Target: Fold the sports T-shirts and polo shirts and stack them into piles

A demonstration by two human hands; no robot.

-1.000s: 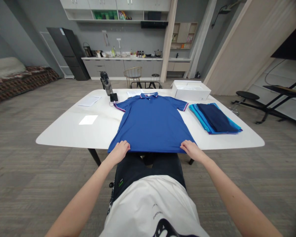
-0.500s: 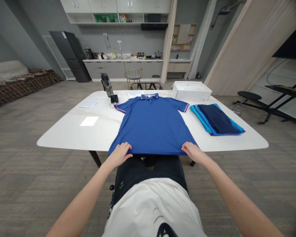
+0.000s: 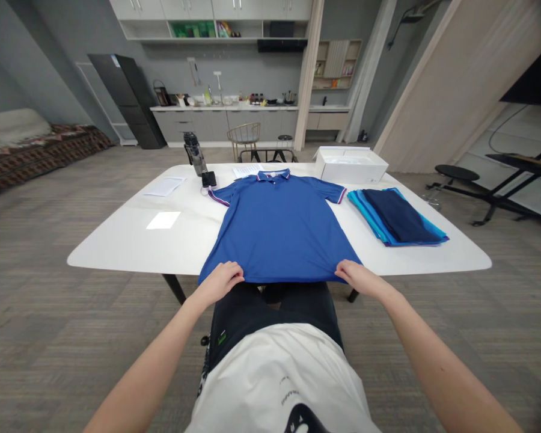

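Blue fabric at the near hem is pinched by both hands, set well apart, the left hand farther in from its corner than the right hand is from the other. Beyond them the polo shirt lies spread flat on the desk, straight ahead, its long axis running away from the hands. Farthest out sits the collar, between the spread sleeves.

Ahead of me: grey wall, white cupboards above, grey cabinets below, dark fridge at left. Chair before cabinets. I note streaked grey floor, round black stool at right.
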